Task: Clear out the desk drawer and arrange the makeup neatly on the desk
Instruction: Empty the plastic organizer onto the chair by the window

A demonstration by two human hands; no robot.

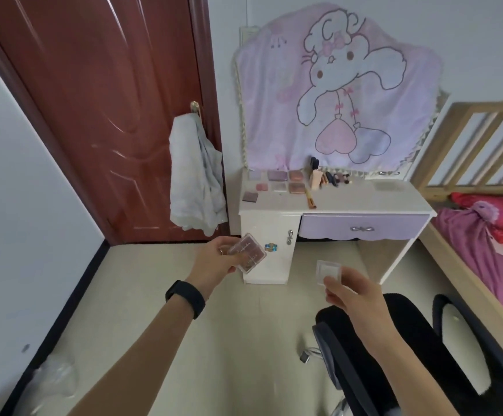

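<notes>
Found left hand [214, 261] curled round a brown palette [248, 253], thumb along its near edge, held in the air in front of the desk's cabinet. Found right hand [355, 295] pinching a clear case [329, 270] by its lower edge between thumb and fingers, also in the air, well apart from the palette. Noted both items short of the desk [364, 201], over the floor. Logged drawer [364, 225] with lilac front, shut under the desktop. Counted about seven flat compacts [277, 175] in rows on the left of the desktop, tubes [316, 179] and small brushes clustered just beside them at the back, one brush [310, 199] lying nearer the front edge. Marked a flat clear item [389, 185] at rear right, too faint to identify. Noted black wristband [185, 298] on left wrist. Noted black chair [364, 355] under right forearm, bed [484, 235] to the right, cartoon blanket [334, 85] draped behind the desk, red door [109, 100] to the left with white cloth [197, 175] hung from its handle.
</notes>
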